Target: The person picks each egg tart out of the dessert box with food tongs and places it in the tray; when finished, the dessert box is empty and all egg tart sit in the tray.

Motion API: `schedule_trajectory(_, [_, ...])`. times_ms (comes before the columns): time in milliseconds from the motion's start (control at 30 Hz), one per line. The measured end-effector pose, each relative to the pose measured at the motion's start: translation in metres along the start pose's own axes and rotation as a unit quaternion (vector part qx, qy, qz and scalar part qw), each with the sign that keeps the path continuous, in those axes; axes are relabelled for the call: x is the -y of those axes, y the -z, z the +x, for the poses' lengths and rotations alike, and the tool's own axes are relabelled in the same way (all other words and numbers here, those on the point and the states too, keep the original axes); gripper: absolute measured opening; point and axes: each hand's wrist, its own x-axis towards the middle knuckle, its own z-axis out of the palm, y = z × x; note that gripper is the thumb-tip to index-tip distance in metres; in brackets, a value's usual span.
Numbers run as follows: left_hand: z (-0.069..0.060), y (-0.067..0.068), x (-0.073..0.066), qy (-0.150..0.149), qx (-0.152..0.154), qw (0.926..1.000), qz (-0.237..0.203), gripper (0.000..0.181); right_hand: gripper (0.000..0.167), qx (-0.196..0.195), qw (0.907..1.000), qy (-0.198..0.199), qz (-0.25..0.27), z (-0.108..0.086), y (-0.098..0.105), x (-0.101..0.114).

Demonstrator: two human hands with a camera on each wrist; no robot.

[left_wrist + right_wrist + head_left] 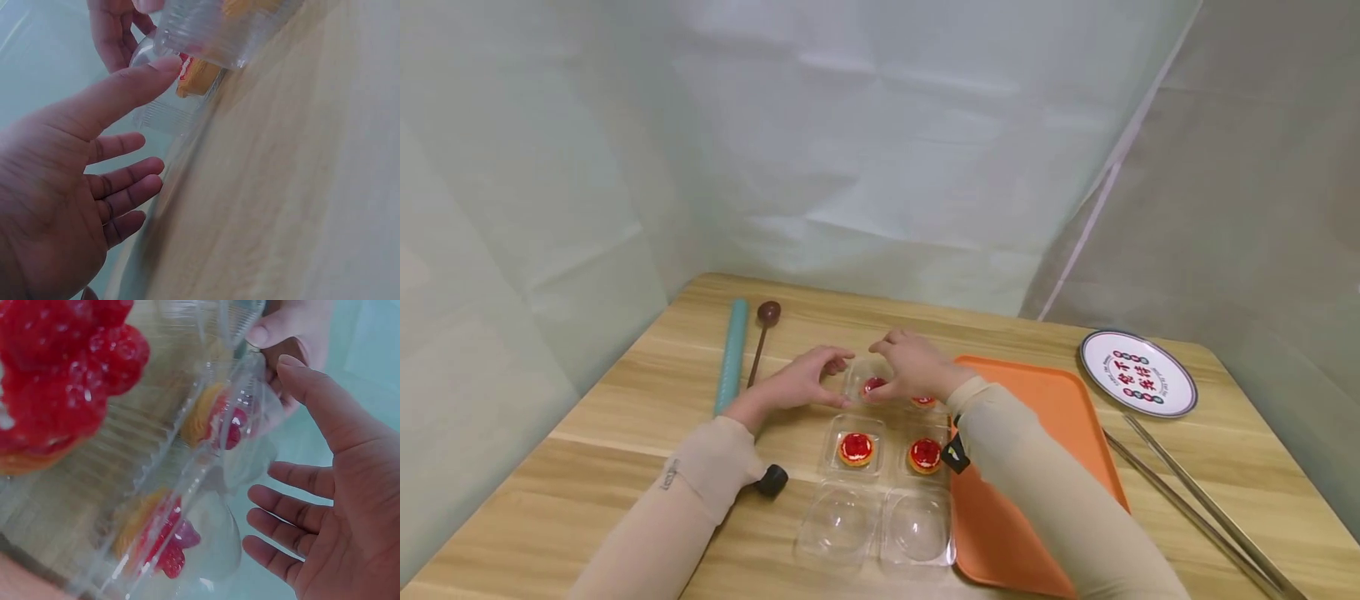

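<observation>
Four red-topped tarts sit in clear plastic boxes; the front left tart and front right tart lie under no lid, and their empty clear lids spread toward the near side. My left hand is at the left of the back left box, thumb extended and fingers apart, holding nothing visible. My right hand reaches over the back boxes, fingers spread beside the back left tart. In the right wrist view a domed lid stands over a tart, and my right hand is beside it with nothing gripped.
An orange tray lies right of the boxes, partly under my right forearm. Farther right are a round plate and long metal tongs. A teal rod and a brown ladle lie at the left.
</observation>
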Motion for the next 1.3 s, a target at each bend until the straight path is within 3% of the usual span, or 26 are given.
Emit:
schedule_trajectory(267, [0.002,-0.003,-0.003,0.002,0.0,0.9998,0.018,0.079,0.076,0.007,0.9987,0.011,-0.05,0.007,-0.009,0.0])
schedule_trajectory(733, [0.005,-0.008,-0.005,-0.013,-0.006,0.9992,0.038,0.075,0.076,0.011,0.999,-0.005,-0.043,0.007,-0.011,0.002])
schedule_trajectory(900, [0.005,-0.008,-0.006,-0.005,-0.005,0.9992,0.039,0.075,0.077,0.014,0.9988,-0.013,-0.044,0.006,-0.012,0.002])
schedule_trajectory(1300, [0.005,-0.01,-0.004,-0.013,-0.006,0.9987,0.048,0.077,0.08,0.012,0.9992,-0.008,-0.036,0.005,-0.013,0.0])
